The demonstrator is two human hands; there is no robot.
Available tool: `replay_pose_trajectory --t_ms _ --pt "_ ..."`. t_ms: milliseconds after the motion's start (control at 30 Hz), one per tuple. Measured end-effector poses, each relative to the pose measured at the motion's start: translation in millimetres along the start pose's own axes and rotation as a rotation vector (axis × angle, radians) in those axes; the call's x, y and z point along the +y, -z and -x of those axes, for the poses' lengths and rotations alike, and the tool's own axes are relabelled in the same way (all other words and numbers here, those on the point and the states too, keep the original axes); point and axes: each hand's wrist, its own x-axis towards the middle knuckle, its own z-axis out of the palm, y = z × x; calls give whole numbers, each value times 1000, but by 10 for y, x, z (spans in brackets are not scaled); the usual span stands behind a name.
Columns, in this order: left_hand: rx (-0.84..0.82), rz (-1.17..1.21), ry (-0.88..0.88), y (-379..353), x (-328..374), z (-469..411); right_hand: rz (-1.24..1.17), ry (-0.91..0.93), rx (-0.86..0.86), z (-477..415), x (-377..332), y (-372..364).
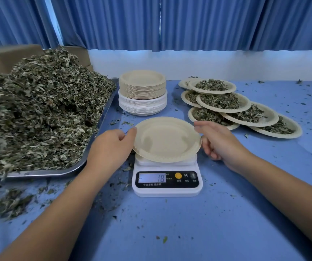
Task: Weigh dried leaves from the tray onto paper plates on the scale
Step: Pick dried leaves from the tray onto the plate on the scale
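Observation:
An empty beige paper plate (165, 139) rests on the white digital scale (167, 178), whose display reads 18. My left hand (111, 146) touches the plate's left rim with thumb and fingertips. My right hand (219, 140) is at the plate's right rim, fingers loosely curled, thumb near the edge. A big heap of dried leaves (36, 110) fills the metal tray (72, 171) on the left.
A stack of unused paper plates (143, 91) stands behind the scale. Several plates filled with leaves (224, 102) overlap at the right. Cardboard boxes (8, 55) sit behind the tray. Leaf crumbs litter the blue table (170, 232). Blue curtains hang behind.

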Motion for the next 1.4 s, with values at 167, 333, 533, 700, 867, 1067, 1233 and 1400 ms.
replay_pose_trajectory --t_ms 167,333,533,700,867,1067,1233,1400 --pt "107 176 63 11 31 0 53 15 106 -8 25 103" --pt "127 247 24 29 27 -2 169 211 194 73 67 167" --pt "133 209 -32 13 39 18 349 572 179 161 64 166" --pt "134 198 -22 2 39 19 420 544 243 120 137 168" --pt "125 197 -21 9 43 25 404 498 295 94 151 177" --pt "112 209 -14 27 74 39 344 653 210 207 24 159" --pt "120 224 -28 23 68 40 509 904 65 335 -29 77" --pt "178 473 79 21 75 -4 436 877 119 354 -84 -3"
